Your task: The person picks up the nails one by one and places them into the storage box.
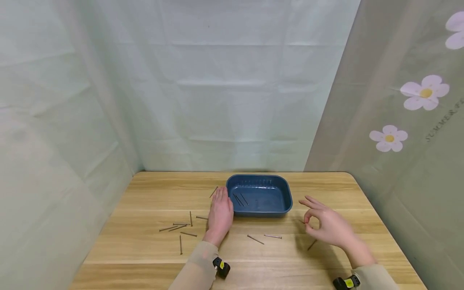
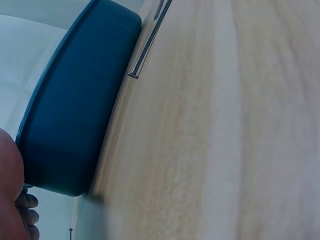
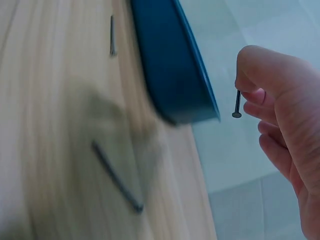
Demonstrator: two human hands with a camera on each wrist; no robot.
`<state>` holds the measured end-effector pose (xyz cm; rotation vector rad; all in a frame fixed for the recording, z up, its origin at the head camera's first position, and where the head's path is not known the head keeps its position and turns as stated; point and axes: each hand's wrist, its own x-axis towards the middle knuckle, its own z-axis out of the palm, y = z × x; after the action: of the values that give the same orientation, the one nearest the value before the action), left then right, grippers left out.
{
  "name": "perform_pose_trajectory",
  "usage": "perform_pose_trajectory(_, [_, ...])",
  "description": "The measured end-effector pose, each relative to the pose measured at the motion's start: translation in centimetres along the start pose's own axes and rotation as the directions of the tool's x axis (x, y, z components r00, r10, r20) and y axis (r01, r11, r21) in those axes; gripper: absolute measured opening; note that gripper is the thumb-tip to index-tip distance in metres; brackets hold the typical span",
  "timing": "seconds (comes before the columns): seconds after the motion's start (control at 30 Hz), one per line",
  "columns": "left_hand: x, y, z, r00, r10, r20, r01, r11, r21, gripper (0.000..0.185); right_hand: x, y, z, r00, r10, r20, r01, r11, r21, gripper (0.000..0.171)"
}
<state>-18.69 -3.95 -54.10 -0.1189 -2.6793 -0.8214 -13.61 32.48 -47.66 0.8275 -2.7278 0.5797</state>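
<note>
Pale green cloth hangs behind and to both sides of a light wooden worktop (image 1: 145, 245), and a flower-printed sheet covers the right side. A dark blue rectangular plastic tray (image 1: 286, 192) sits near the middle of the worktop's far edge, its long axis running parallel to that edge; 3 thin nails lie inside it toward its left end.

The right hand (image 1: 328, 227) hovers above the worktop just right of the tray's near right corner, thumb and forefinger pinched on a thin grey metal nail (image 3: 237, 105), the other fingers spread loosely. In the right wrist view the nail hangs roughly upright, head down, clear of the wood. The tray lies to the left of this hand and slightly farther from the person, close by.

The left hand (image 1: 220, 215) rests flat, fingers straight, against the tray's left side, holding nothing.

Loose nails (image 1: 181, 227) lie scattered toward the worktop's left edge, with 2 more (image 1: 264, 237) in front of the tray.
</note>
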Motion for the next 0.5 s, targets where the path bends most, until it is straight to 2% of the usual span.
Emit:
perform_pose_trajectory(0.27, [0.0, 0.0, 0.0, 1.0, 0.009, -0.006, -0.009, 1.0, -0.001, 0.047, 3.1, -1.9, 1.2, 1.0, 0.021, -0.015, -0.02, 0.998, 0.056, 0.031])
perform_pose_trajectory(0.5, [0.0, -0.1, 0.3, 1.0, 0.022, -0.017, -0.022, 1.0, -0.012, 0.047, 5.4, -3.3, 2.4, 0.999, 0.035, 0.026, -0.037, 0.994, 0.099, 0.025])
